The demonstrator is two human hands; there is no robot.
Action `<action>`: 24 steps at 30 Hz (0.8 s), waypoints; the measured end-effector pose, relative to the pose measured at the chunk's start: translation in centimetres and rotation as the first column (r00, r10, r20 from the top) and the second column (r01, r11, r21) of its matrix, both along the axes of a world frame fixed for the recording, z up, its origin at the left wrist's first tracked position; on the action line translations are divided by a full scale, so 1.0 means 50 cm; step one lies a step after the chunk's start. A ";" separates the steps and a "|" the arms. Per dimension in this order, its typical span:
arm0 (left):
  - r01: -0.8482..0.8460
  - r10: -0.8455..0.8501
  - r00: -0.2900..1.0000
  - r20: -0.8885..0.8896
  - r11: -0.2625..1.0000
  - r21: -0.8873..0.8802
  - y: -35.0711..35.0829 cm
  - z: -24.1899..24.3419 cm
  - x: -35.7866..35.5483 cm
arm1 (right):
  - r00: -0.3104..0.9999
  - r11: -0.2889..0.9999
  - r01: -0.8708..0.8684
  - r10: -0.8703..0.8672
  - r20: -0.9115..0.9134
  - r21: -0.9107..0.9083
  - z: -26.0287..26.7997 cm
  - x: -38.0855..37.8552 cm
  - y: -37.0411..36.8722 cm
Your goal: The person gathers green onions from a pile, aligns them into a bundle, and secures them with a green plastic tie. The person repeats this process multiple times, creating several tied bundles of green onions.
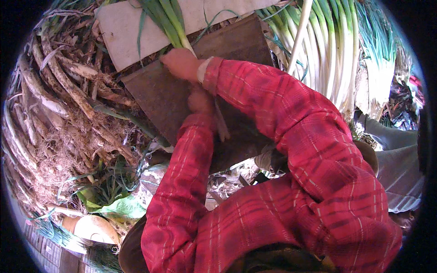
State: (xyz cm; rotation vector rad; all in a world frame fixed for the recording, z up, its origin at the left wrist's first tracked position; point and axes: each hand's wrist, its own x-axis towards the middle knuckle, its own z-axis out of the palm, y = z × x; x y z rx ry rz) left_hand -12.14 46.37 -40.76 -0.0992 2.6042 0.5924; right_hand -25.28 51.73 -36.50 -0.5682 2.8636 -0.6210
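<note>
A leek [178, 29] lies slantwise over a dark brown board [150, 90], its green leaves towards the top. My right hand [182, 65], blurred, is closed around its pale stalk just below the leaves. Just below, nearer my body, is my left hand [201, 100], partly covered by the right wrist and cuff. It is blurred too, and its fingers are hidden, so its hold on the stalk cannot be made out. A pale stalk end or loose leaf sheath [222, 128] shows beyond the left hand, over the board.
Soil-covered leeks with roots [65, 82] are heaped at left. A pale board [126, 34] lies beyond the brown one. Cleaned leeks [317, 61] stand in a row at upper right, beside a bundle [379, 71]. Green leaf scraps [123, 206] lie at lower left. Someone's grey-clad leg [396, 163] is at right.
</note>
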 end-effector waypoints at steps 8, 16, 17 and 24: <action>0.113 -0.120 0.992 0.038 0.984 0.140 -0.020 0.014 -0.008 | 0.978 0.976 0.102 -0.134 -0.161 -0.193 0.001 -0.104 -0.018; -0.058 0.062 0.998 -0.017 0.981 0.184 0.000 0.061 -0.006 | 0.977 0.844 0.185 -0.104 0.186 -0.503 0.026 -0.201 0.004; -0.070 0.071 0.997 -0.002 0.979 0.193 0.001 0.069 -0.010 | 0.933 0.706 0.280 -0.039 0.359 -0.651 0.032 -0.210 0.025; -0.034 0.042 0.998 -0.045 0.987 0.157 0.005 0.096 -0.019 | 0.986 0.978 0.168 -0.166 -0.026 0.124 0.036 -0.152 0.181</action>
